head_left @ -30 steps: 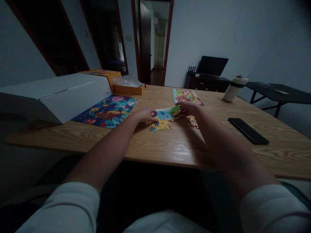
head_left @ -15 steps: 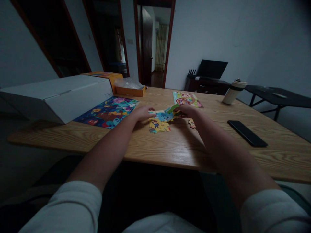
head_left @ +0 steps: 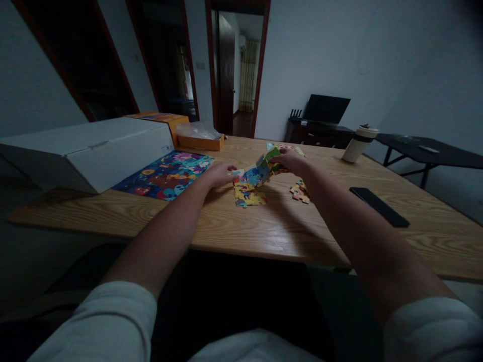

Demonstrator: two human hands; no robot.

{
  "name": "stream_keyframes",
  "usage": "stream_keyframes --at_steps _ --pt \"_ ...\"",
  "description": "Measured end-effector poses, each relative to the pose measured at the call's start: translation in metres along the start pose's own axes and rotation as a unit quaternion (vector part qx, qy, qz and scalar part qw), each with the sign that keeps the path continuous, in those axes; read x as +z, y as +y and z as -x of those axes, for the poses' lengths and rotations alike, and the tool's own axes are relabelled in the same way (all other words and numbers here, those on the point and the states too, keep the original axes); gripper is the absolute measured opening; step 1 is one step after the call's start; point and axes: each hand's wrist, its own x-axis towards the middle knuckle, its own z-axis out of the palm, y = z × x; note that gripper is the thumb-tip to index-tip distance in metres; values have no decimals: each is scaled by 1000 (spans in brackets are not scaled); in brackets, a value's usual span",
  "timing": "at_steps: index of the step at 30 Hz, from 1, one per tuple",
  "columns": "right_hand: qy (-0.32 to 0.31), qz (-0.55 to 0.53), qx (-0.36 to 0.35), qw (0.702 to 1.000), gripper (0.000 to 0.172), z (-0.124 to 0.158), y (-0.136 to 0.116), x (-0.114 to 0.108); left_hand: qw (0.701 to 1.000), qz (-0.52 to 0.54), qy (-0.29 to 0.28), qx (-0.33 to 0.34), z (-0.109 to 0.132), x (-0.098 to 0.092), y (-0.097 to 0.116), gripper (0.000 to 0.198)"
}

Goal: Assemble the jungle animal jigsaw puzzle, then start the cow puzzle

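A joined strip of jigsaw puzzle [head_left: 257,175], blue and green, hangs bent between my hands over the table. My left hand [head_left: 223,174] pinches its left end low, close to the tabletop. Higher up, my right hand [head_left: 290,160] grips the green right end, which curls upward. Just below the strip lies a yellow puzzle section [head_left: 249,196] of joined pieces; whether the two touch I cannot tell. A small pile of loose puzzle pieces [head_left: 300,191] lies under my right forearm. Behind my right hand, a colourful picture sheet [head_left: 298,149] is partly hidden.
On the left, a dark blue picture sheet [head_left: 166,173] lies beside a long white box [head_left: 94,151]. An orange box [head_left: 202,143] holding clear plastic stands behind. To the right are a black phone [head_left: 378,206] and a pale tumbler [head_left: 359,145] on the wooden table [head_left: 241,234].
My right hand has risen, lifting the strip's right end so it bends and curls more. The loose pieces show more fully. My left hand stays nearly in place; the view shifts slightly.
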Motion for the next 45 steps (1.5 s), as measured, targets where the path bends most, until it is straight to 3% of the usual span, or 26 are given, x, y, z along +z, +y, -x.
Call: stream_keyframes --at_steps 5,9,15,19,22,26,31,35,39,42,45 --pt "24 1 -25 999 21 16 -35 -9 995 92 38 -27 -2 2 -1 45" --pt "30 7 -50 998 22 30 -59 -13 976 203 57 -54 -6 9 -3 58" --pt "17 15 -71 997 22 46 -72 -17 964 258 55 -31 -7 19 9 68" --pt "28 25 -64 997 23 49 -63 -24 966 248 56 55 -4 28 20 68" --pt "45 37 -40 997 23 53 -48 -33 978 192 2 87 2 33 31 70" --pt "67 50 -13 996 18 64 -16 -50 989 71 -63 113 10 33 46 61" --pt "83 -22 1 996 21 76 29 -67 984 -7 -100 145 14 32 53 52" --pt "83 -89 -71 990 27 85 50 -69 989 34 -56 133 15 30 61 52" --pt "59 -126 -146 979 38 96 48 -65 982 150 0 116 5 25 76 66" --pt "45 -126 -149 980 43 105 41 -62 963 244 -29 112 -9 25 91 79" --pt "52 -121 -147 980 42 111 35 -59 939 313 -76 122 -22 32 109 75"
